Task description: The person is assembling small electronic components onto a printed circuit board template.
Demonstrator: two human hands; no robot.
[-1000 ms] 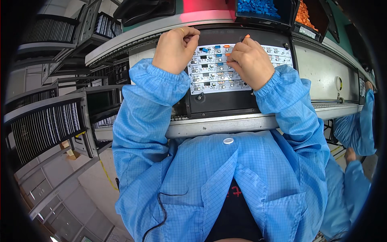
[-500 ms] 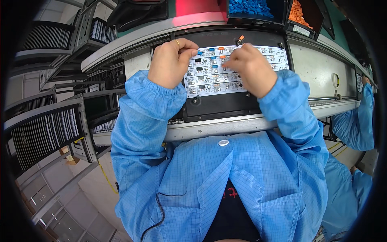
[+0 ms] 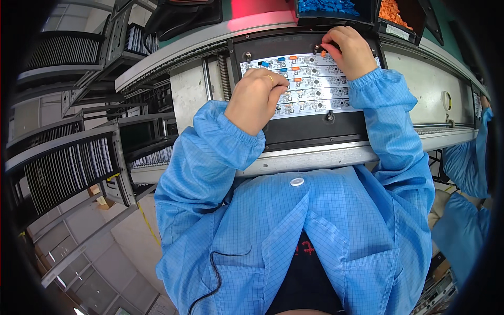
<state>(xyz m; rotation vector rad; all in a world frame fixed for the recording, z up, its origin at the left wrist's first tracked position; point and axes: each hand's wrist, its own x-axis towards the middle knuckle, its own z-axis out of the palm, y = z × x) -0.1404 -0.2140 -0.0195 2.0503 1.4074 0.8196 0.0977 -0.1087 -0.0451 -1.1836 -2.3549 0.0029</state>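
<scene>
Several long white circuit boards [image 3: 315, 93] lie side by side in a black carrier plate [image 3: 310, 131]. Small blue connectors [image 3: 281, 59] and orange connectors [image 3: 296, 80] stand on the upper boards. My left hand [image 3: 254, 100] is over the left part of the boards, thumb and forefinger pinched near the third one; what they hold, if anything, is hidden. At the plate's far edge, beside a black knob [image 3: 316, 49], my right hand [image 3: 350, 52] is closed, with a loose orange connector [image 3: 323, 53] at its thumb tip.
Beyond the rail stand a black bin of blue connectors [image 3: 328, 6] and one of orange connectors [image 3: 392, 14]. Metal conveyor rails [image 3: 315, 160] run along both sides of the plate. Racks of boards [image 3: 68, 176] stand at left; a co-worker's blue sleeve [image 3: 464, 157] shows at right.
My left hand has left the blue connector on the top board and moved right and nearer. My right hand has moved from over the boards to the far edge. The view has shifted slightly.
</scene>
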